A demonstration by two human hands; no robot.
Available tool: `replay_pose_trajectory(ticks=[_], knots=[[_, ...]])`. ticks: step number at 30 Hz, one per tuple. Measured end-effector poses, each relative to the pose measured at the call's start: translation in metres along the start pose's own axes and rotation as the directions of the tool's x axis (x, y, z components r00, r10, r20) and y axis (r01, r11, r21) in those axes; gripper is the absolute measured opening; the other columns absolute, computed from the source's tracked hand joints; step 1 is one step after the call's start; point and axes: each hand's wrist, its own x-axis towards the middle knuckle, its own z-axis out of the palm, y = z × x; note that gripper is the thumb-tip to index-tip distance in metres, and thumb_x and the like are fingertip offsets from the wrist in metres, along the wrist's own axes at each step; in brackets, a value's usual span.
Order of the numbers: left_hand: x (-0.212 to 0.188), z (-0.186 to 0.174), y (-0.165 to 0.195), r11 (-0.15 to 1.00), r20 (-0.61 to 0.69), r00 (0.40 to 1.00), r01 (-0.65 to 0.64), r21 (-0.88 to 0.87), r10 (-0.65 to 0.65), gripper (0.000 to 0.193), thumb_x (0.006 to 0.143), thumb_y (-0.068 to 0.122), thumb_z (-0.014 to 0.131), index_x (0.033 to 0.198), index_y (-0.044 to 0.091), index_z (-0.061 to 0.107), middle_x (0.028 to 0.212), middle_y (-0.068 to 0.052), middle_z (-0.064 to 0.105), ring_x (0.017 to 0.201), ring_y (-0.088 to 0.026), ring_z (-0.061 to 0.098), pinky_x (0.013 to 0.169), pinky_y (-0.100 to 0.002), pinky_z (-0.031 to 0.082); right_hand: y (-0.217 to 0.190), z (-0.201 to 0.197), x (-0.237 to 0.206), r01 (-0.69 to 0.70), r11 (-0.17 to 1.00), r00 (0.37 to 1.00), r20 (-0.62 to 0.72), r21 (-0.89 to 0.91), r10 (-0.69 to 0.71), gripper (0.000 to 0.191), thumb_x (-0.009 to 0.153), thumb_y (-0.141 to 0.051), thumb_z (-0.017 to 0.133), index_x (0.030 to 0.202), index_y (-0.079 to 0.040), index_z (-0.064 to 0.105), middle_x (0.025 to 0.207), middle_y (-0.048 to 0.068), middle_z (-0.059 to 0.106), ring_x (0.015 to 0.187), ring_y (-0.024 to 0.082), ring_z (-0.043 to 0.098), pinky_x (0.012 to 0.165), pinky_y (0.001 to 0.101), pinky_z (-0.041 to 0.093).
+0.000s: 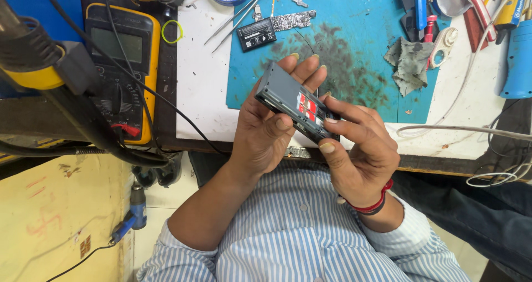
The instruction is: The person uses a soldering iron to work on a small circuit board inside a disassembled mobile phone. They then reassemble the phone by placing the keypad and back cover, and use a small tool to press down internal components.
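1. A small grey phone body (296, 102) with its back cover off is held in the air just over the near edge of the bench (199, 88), above the person's striped shirt. It is tilted so that its open back, with red parts in the bay, faces the head camera, which seems to be for looking inside.
2. The left hand (266, 124) cradles the phone from below, fingers spread behind it and thumb laid across its near side; held like this, the body stays steady.
3. The right hand (357, 149) closes on the phone's lower right end, thumb and forefinger pinching the edge, so both hands are full with the same thing. A red thread is tied at this wrist.
4. Past the hands lies a blue work mat (354, 49), darkly stained in the middle, towards the far edge of the bench.
5. On the mat's far left part sit a black battery (256, 34) and a bare circuit board (293, 20), and tweezers (238, 16) cross its left border, all within reach.
6. A grey rag (409, 63) lies crumpled on the mat's right side.
7. A yellow multimeter (123, 65) rests off the bench's left edge, its leads trailing towards the near side.
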Motion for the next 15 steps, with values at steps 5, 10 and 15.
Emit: replay_pose_trajectory(ticks=[5, 10, 15], knots=[[0.0003, -0.0011, -0.0012, 1.0, -0.009, 1.0, 0.0, -0.005, 0.0, 0.069, 0.102, 0.012, 0.078, 0.158, 0.006, 0.039, 0.162, -0.018, 0.042, 0.155, -0.035, 0.035, 0.126, -0.048, 0.033, 0.0023, 0.0004, 0.002, 0.04, 0.998, 0.999, 0.019, -0.039, -0.04, 0.028, 0.093, -0.015, 0.081, 0.114, 0.0, 0.072, 0.129, 0.021, 0.071, 0.113, 0.026, 0.068, 0.101, 0.0331, 0.051], [0.0014, -0.002, -0.0008, 1.0, -0.011, 1.0, 0.0, -0.006, 0.0, 0.07, 0.101, 0.014, 0.079, 0.158, 0.006, 0.039, 0.162, -0.018, 0.042, 0.157, -0.036, 0.035, 0.131, -0.051, 0.034, 0.0015, -0.0005, 0.0026, 0.033, 0.998, 0.999, 0.039, -0.061, -0.03, 0.028, 0.092, -0.016, 0.082, 0.115, -0.002, 0.073, 0.13, 0.019, 0.07, 0.113, 0.025, 0.067, 0.101, 0.0332, 0.051], [0.0023, -0.0043, -0.0035, 1.0, -0.021, 1.0, 0.004, -0.011, -0.004, 0.07, 0.1, 0.013, 0.08, 0.157, 0.007, 0.04, 0.162, -0.018, 0.042, 0.156, -0.035, 0.036, 0.131, -0.05, 0.035, 0.0017, -0.003, 0.0041, 0.026, 0.996, 0.998, 0.062, -0.088, -0.02, 0.028, 0.092, -0.016, 0.081, 0.116, -0.004, 0.074, 0.131, 0.018, 0.071, 0.111, 0.024, 0.068, 0.098, 0.032, 0.051]])
